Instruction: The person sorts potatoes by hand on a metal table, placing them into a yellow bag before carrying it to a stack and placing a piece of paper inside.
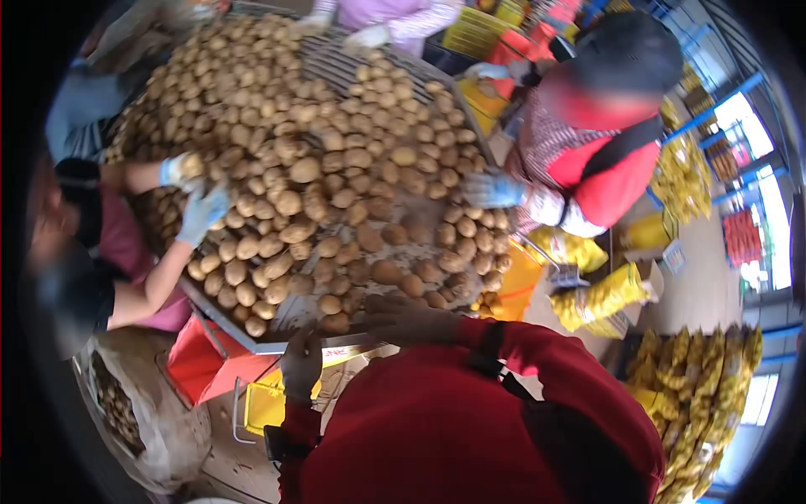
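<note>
Potatoes (285, 202) lie heaped across the sorting table (279, 346), thinning toward the near edge, where the gloved left hand (300, 363) is at the rim and the right hand (410, 321) lies just beside the closest ones; both are too dark to tell whether they grip anything. A whitish sack (172, 412) at lower left gapes on what look like more potatoes, and filled yellow mesh bags (701, 403) stand stacked at right.

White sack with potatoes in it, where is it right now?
In the head view, the white sack sits at the lower left, below and left of the red chute under the table.
</note>
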{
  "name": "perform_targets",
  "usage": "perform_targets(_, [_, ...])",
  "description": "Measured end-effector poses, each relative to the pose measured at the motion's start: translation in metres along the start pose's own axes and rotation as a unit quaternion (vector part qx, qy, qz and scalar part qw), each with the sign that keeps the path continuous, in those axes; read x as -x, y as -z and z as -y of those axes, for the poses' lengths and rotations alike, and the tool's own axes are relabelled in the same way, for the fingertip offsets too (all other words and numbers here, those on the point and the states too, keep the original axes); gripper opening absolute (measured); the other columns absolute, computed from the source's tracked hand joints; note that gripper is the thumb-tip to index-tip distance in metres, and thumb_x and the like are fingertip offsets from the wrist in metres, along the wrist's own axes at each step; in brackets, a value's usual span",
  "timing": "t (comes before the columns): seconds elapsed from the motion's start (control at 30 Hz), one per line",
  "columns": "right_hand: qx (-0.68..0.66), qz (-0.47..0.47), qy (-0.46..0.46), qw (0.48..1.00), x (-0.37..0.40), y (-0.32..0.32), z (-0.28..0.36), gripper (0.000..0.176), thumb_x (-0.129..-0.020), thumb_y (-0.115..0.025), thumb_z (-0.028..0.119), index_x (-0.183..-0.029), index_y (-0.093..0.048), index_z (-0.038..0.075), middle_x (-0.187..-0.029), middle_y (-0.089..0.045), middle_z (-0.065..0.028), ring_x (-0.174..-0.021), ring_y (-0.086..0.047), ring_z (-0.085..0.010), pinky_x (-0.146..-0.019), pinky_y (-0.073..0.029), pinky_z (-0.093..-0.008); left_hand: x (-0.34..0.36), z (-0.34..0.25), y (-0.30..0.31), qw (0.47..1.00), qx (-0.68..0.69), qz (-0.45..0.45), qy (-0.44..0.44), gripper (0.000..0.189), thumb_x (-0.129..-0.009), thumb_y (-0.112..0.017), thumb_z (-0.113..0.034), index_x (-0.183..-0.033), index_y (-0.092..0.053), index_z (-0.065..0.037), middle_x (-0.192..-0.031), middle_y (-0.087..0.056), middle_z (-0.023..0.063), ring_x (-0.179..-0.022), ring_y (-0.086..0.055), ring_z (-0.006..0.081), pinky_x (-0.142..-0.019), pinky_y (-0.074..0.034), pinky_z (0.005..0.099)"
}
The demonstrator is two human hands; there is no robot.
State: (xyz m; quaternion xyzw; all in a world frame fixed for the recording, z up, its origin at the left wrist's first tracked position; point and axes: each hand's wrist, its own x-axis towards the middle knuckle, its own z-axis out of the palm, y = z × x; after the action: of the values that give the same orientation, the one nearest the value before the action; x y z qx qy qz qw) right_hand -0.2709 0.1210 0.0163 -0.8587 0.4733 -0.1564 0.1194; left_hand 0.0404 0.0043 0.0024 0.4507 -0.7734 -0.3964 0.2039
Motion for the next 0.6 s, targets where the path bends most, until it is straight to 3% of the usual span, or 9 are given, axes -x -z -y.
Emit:
perform_targets(0.1, [0.032, -0.005, -0.063, 0.997, 0.026, -0.003, -0.006, 0.058, -0.09, -0.068, 0.027, -0.146, -0.054, 0.023, -0.15, -0.05, -0.0106, -0.144, -0.044, -0.0318, -0.114, -0.041, -0.0474, -0.028, -0.052, -0.024, 0.989, -0.142, 0.033, -0.029, 0.053, -0.094, -0.065, -0.029, -0.14, -0.055, -0.004, -0.117, -0.067, 0.0225, -0.098, -0.068, 0.0437, -0.085, -0.055, 0.0521])
perform_targets(0.13, [0.043, 0.01, -0.1, 0.994, 0.035, 0.003, -0.007, 0.056, -0.09, -0.069, 0.029, -0.144, -0.056, 0.025, -0.151, -0.049, -0.0118, -0.143, -0.046, -0.0323, -0.115, -0.04, -0.0475, -0.035, -0.06, -0.03, 0.979, -0.163, 0.109, 0.048, 0.07, -0.091, -0.068, -0.035, -0.147, -0.042, -0.002, -0.124, -0.063, 0.027, -0.099, -0.068, 0.0466, -0.084, -0.055, 0.0541])
perform_targets(0.23, [0.036, -0.085, -0.178, 0.98, 0.111, -0.007, -0.023, 0.051, -0.091, -0.069, 0.034, -0.14, -0.059, 0.024, -0.152, -0.05, -0.0111, -0.138, -0.049, -0.0317, -0.113, -0.042, -0.0472, -0.053, -0.079, -0.051, 0.95, -0.246, 0.174, 0.086, 0.081, -0.09, -0.069, -0.04, -0.15, -0.031, 0.001, -0.127, -0.059, 0.0308, -0.099, -0.067, 0.0495, -0.083, -0.055, 0.0543])
perform_targets(0.3, [0.024, -0.078, -0.258, 0.963, 0.147, -0.009, -0.021, 0.04, -0.092, -0.067, 0.033, -0.13, -0.066, 0.023, -0.146, -0.055, -0.0116, -0.136, -0.052, -0.0321, -0.106, -0.047, -0.0505, -0.067, -0.078, -0.067, 0.946, -0.258, 0.18, 0.072, 0.086, -0.09, -0.068, -0.042, -0.15, -0.025, 0.003, -0.128, -0.058, 0.0326, -0.102, -0.066, 0.0527, -0.085, -0.055, 0.0557])
perform_targets(0.37, [0.008, -0.127, -0.335, 0.934, 0.179, -0.007, -0.024, 0.029, -0.093, -0.066, 0.03, -0.119, -0.07, 0.019, -0.132, -0.065, -0.0127, -0.125, -0.06, -0.0324, -0.1, -0.05, -0.0494, -0.078, -0.071, -0.08, 0.958, -0.248, 0.139, 0.027, 0.086, -0.09, -0.069, -0.044, -0.15, -0.026, -0.001, -0.131, -0.056, 0.032, -0.104, -0.065, 0.0531, -0.087, -0.055, 0.0567])
perform_targets(0.47, [0.072, -0.162, -0.426, 0.887, 0.205, -0.004, -0.043, 0.03, -0.087, -0.072, 0.024, -0.113, -0.071, 0.01, -0.103, -0.075, -0.009, -0.098, -0.07, -0.0329, -0.089, -0.054, -0.0469, -0.107, -0.099, -0.091, 0.948, -0.175, 0.221, 0.145, 0.085, -0.088, -0.072, -0.045, -0.153, -0.03, -0.01, -0.118, -0.064, 0.0269, -0.107, -0.064, 0.0512, -0.091, -0.053, 0.0564])
perform_targets(0.53, [0.039, -0.143, -0.348, 0.926, 0.176, 0.009, -0.053, 0.031, -0.085, -0.073, 0.023, -0.113, -0.072, 0.01, -0.107, -0.074, -0.0097, -0.098, -0.069, -0.0331, -0.09, -0.054, -0.0469, -0.106, -0.106, -0.101, 0.958, -0.141, 0.242, 0.061, 0.075, -0.09, -0.071, -0.041, -0.154, -0.038, -0.016, -0.12, -0.066, 0.0264, -0.11, -0.065, 0.05, -0.095, -0.053, 0.054])
perform_targets(0.57, [0.021, -0.136, -0.302, 0.943, 0.153, 0.024, -0.058, 0.032, -0.084, -0.074, 0.022, -0.113, -0.072, 0.01, -0.109, -0.073, -0.0101, -0.098, -0.069, -0.0332, -0.09, -0.054, -0.0469, -0.108, -0.079, -0.115, 0.953, -0.138, 0.248, -0.11, 0.069, -0.091, -0.069, -0.039, -0.149, -0.041, -0.014, -0.129, -0.06, 0.0266, -0.111, -0.064, 0.0494, -0.096, -0.052, 0.0533])
perform_targets(0.6, [-0.022, -0.106, -0.278, 0.954, 0.101, 0.059, -0.048, 0.033, -0.083, -0.074, 0.023, -0.113, -0.073, 0.01, -0.111, -0.072, -0.0101, -0.099, -0.069, -0.0336, -0.09, -0.054, -0.0472, -0.112, -0.078, -0.111, 0.941, -0.138, 0.266, -0.158, 0.065, -0.092, -0.068, -0.038, -0.146, -0.044, -0.012, -0.134, -0.057, 0.0265, -0.113, -0.062, 0.0486, -0.097, -0.051, 0.0525])
